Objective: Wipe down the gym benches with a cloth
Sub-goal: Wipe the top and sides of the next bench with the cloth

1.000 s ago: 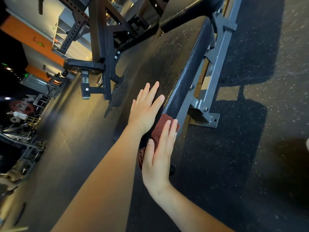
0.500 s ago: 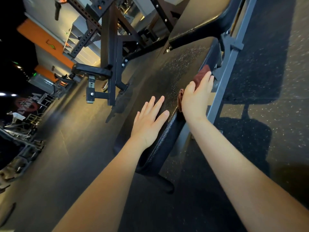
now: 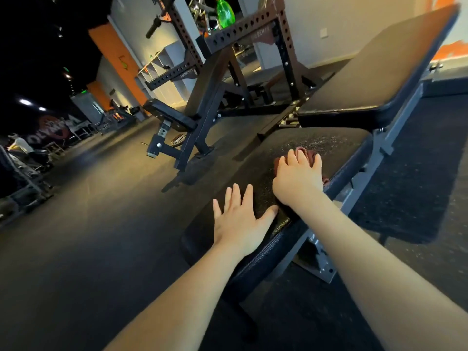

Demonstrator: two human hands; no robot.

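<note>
Far to the left of the flat black seat pad of the bench (image 3: 326, 140) stands a tall dark steel rack full of holes (image 3: 215, 79), and a green plastic bottle (image 3: 225, 11) sits up on top of it. On the near end of the seat pad lies the person's left hand (image 3: 238, 219), flat, with the fingers spread wide and holding nothing. It looks like it is there to lean on. Just to its right, in the middle of the seat pad, the right hand (image 3: 296, 176) sits on a bunched-up dark red cloth (image 3: 310, 155), with the fingers bent down over it and pushing it onto the pad. Past the cloth the seat pad shows small shiny specks, so I think that far part is not wiped yet. Up and to the right of the seat pad is the big tilted black back pad (image 3: 379, 72), and the cloth is not touching it. The grey metal frame (image 3: 395, 140) runs down the right side of the seat pad. I think the job is only partly done: the rest of this seat, the back pad and the other benches are left.
</note>
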